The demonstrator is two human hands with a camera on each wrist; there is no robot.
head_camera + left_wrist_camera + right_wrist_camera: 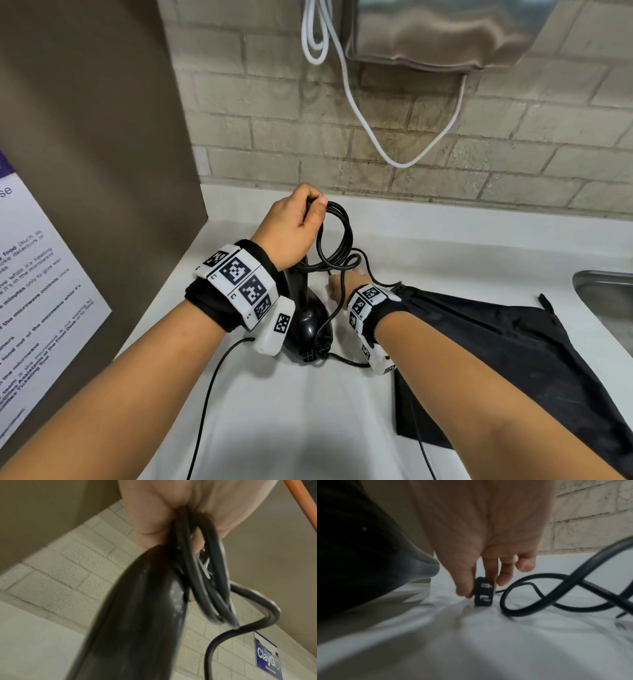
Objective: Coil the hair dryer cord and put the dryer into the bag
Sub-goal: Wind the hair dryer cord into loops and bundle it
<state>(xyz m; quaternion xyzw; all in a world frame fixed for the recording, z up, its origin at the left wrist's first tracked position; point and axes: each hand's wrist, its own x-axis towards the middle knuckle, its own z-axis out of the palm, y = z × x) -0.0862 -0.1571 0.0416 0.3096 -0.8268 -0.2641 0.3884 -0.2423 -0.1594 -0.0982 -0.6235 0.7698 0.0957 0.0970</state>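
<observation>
We've got a white counter (445, 246) against a brick wall. On it: the black hair dryer (310, 325), body down on the surface, handle up; a black bag (507, 363) flat just right of it; loose cord (368, 265) trailing over the surface between them. The plug (483, 593) sits on the counter too. Steel sink (606, 301) is set in at the right edge.

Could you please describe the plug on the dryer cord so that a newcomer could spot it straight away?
Start at the white counter below the brick wall, near the black hair dryer. Just beyond the dryer, the right hand pinches the plug at the counter surface. It is a small black block with two metal prongs, unlike the thin round cord looped beside it.
</observation>
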